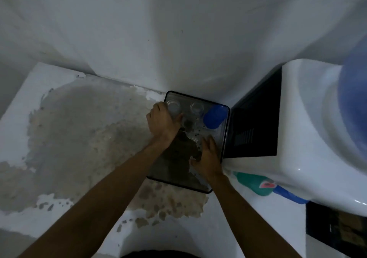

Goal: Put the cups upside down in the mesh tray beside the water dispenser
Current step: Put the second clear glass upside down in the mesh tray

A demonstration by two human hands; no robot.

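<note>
Now the left hand [161, 121] pinches a clear cup [174, 106] at mid-frame, seating it inverted to drain. Lower right, the right hand [207, 157] lies spread, steadying the mesh tray [223, 150].

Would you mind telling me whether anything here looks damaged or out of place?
Yes: the white counter's coating has peeled off in a large grey-brown patch left of the mesh tray. The cups look orderly.

Mesh tray [217, 138] sits on the counter [59, 118] against the back wall [178, 39], water dispenser [297, 128] just to its right. Three cups along the tray's far edge: left cup [174, 106], middle cup [197, 107], right cup [215, 116]. My left hand [161, 121] touches the left cup; my right hand [208, 158] rests in the tray's near right part.
</note>
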